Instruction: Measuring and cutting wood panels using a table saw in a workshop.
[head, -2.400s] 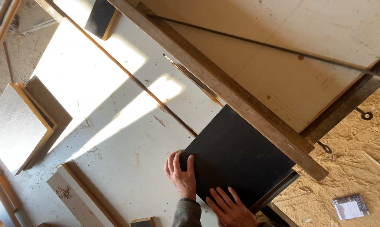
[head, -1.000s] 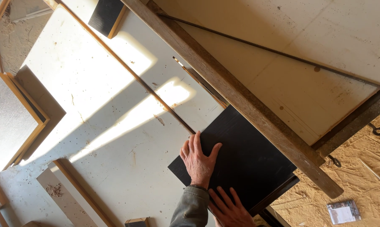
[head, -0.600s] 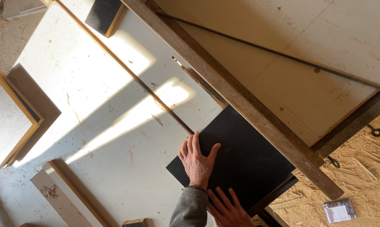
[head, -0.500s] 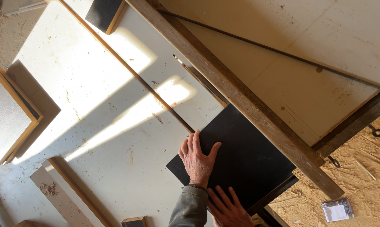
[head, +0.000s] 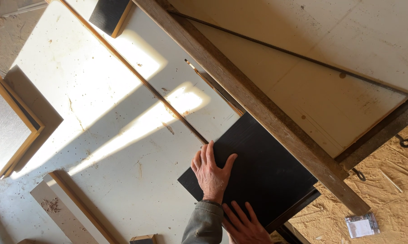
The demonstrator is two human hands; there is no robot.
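A black square panel (head: 262, 174) lies flat on a white sawdust-speckled table (head: 100, 117), its far edge against a long worn wooden rail (head: 258, 110). My left hand (head: 210, 174) rests flat on the panel's left part, fingers spread and pointing at the narrow slot (head: 177, 113) in the table. Lower down, my right hand (head: 244, 223) lies flat on the panel's near corner, partly cut off by the frame edge. Neither hand curls around an edge. A second dark board (head: 299, 208) peeks out under the panel.
A black-topped block (head: 110, 13) sits at the top. A framed board (head: 7, 126) leans at the left, with wooden strips (head: 62, 208) at the bottom left. On the right, chipboard (head: 384, 180) carries a small packet (head: 361, 224) and metal hooks (head: 405, 142).
My left hand has moved from the panel's lower left edge up onto its upper left part. Over the last second both hands and the panel have stayed almost still.
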